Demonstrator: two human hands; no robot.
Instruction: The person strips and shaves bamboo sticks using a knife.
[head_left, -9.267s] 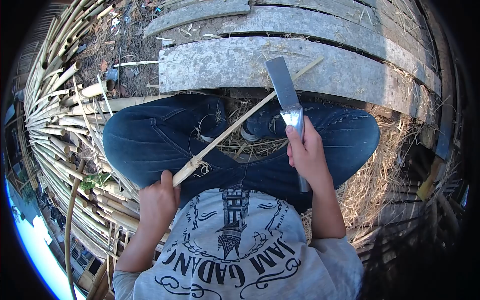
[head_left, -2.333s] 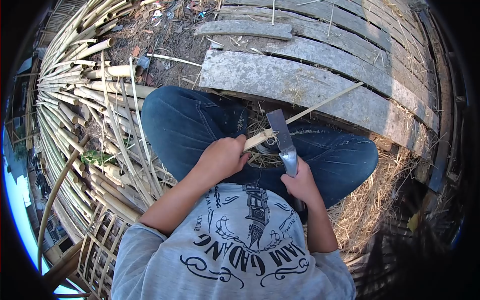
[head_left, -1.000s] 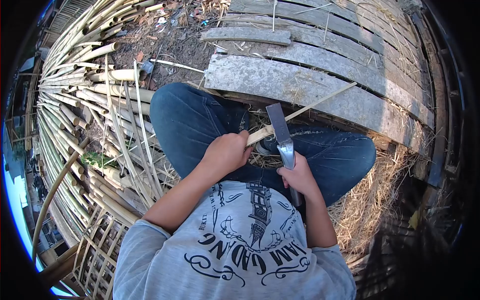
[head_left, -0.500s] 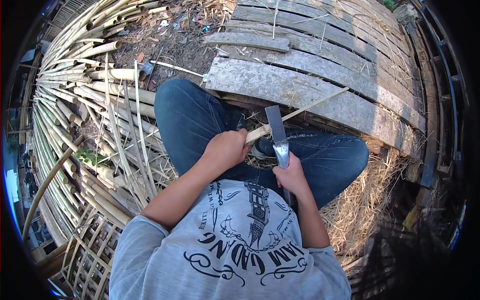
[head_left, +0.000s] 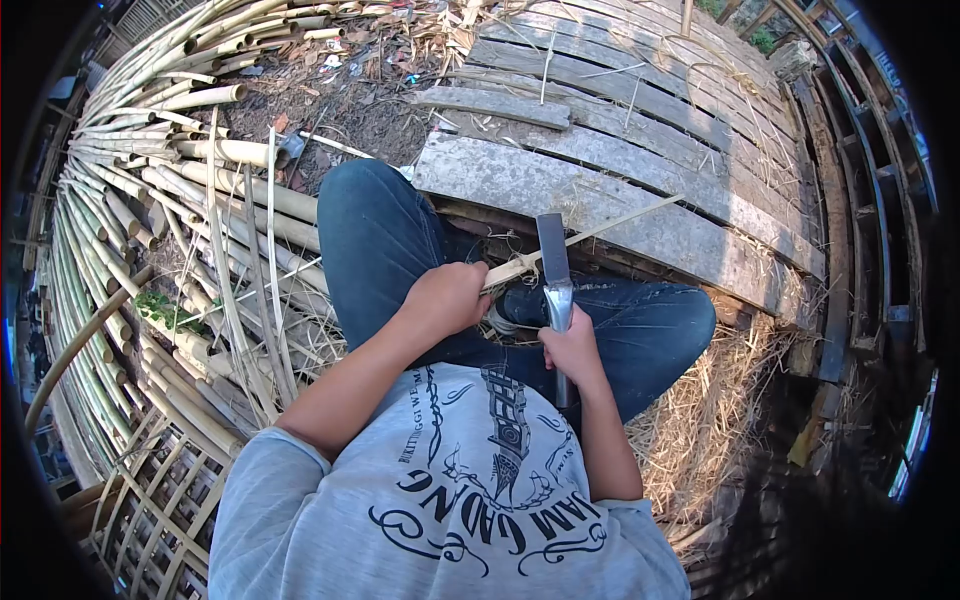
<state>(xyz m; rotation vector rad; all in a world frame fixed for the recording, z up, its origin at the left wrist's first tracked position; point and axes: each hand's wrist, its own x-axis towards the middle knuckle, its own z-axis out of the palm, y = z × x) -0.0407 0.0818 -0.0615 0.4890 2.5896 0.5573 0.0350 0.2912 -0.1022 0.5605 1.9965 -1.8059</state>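
Note:
My left hand (head_left: 449, 297) is closed around the near end of a thin bamboo strip (head_left: 625, 217), which slants up to the right over the edge of the wooden planks. In my right hand (head_left: 574, 345) is the metal handle of a broad-bladed knife (head_left: 553, 250), its square-ended blade pointing away from me. The blade crosses the strip and seems to touch it, just beyond my left fist. Small curled shavings cling to the strip beside the blade. Both hands are above my crossed legs (head_left: 365, 235).
A weathered plank platform (head_left: 520, 165) spans the front, with a loose board (head_left: 492, 106) on it. Many bamboo poles (head_left: 225, 150) are piled at left, above a woven bamboo lattice (head_left: 160, 500). Straw-like shavings (head_left: 700, 440) lie at right; dark timber framing (head_left: 865, 230) stands beyond.
The view has shifted slightly. My left hand still grips the strip and my right hand the knife, with the blade in almost the same place across the strip.

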